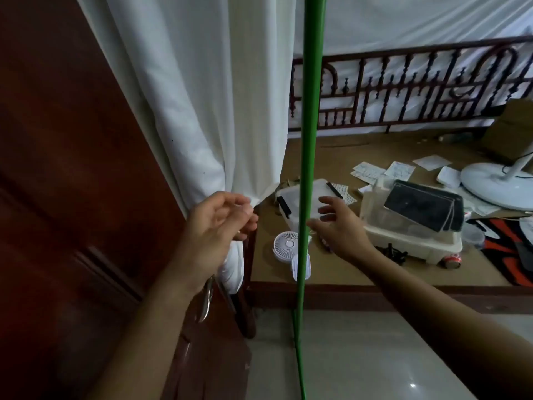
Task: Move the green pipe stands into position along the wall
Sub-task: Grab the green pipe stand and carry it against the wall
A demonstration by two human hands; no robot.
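Observation:
A tall green pipe stand (310,116) rises upright through the middle of the view, from the tiled floor to past the top edge. My left hand (215,226) is left of it, its fingertips pinched on the edge of a white curtain (202,96). My right hand (336,223) reaches forward just right of the pipe, fingers spread and curled toward it; I cannot tell whether the thumb touches the pipe. Only this one stand is in view.
A dark wooden door or panel (72,168) fills the left. A low wooden platform (360,157) holds a small white fan (285,245), clear plastic boxes (409,226), papers and a pedestal fan base (496,183). A carved railing (418,85) stands behind.

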